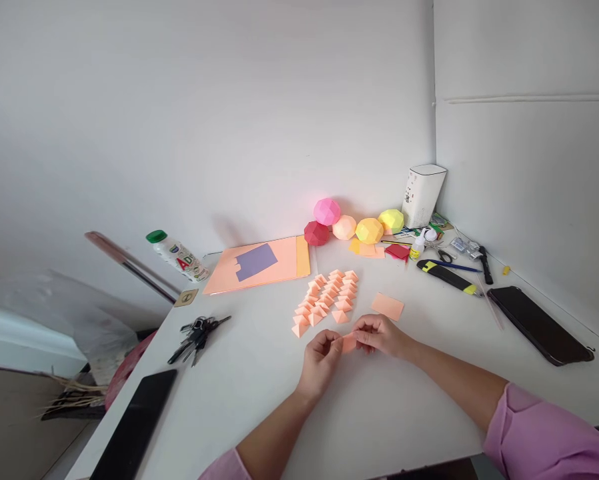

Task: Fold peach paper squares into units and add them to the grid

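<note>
A small piece of peach paper [349, 343] is pinched between my two hands, just above the white table. My left hand [321, 360] grips its left end, fingers curled against the thumb. On the other end, my right hand [380, 335] closes with thumb and fingertips. The fingers hide much of the paper, so its exact folds do not show. Beyond my hands stand rows of small folded peach paper pyramids [327, 297]. Behind my right hand lies a flat peach paper rectangle [388, 307].
Faceted paper balls [369, 231] line the wall. Peach sheets [259, 267] with a purple paper piece lie back left, beside a white bottle [178, 257]. Keys [198, 338] and a black slab [135, 427] are left. A box cutter [448, 277], glue bottle [417, 245] and phone [539, 325] are right.
</note>
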Motion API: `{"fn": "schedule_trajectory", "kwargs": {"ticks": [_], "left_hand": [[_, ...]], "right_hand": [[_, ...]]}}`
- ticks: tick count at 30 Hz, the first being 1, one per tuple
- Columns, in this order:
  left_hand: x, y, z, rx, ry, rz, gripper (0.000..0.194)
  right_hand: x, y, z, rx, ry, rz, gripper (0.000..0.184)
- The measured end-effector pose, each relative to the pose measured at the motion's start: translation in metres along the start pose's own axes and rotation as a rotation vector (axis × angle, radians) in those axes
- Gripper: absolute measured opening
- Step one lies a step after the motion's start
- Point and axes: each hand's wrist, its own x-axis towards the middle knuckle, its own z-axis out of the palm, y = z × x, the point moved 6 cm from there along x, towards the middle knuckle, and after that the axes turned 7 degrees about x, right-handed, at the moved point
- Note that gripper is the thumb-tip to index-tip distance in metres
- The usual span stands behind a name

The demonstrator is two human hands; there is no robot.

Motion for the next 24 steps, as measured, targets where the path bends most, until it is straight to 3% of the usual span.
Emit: {"fn": "schedule_trajectory", "kwargs": {"ticks": [17,24], "left_hand": [[-0.0025,0.0068,-0.0070,-0.089,0.104,-0.068,0.028],[-0.0027,0.0084,-0.0024,-0.159,0.020,-0.072,0.030]], "right_hand": [[0.0020,0.0041,-0.0035,0.022,0.016,-0.016,0.030],[0.0004,0.0019,-0.0043,0.050,0.018,-0.052,0.028]]}}
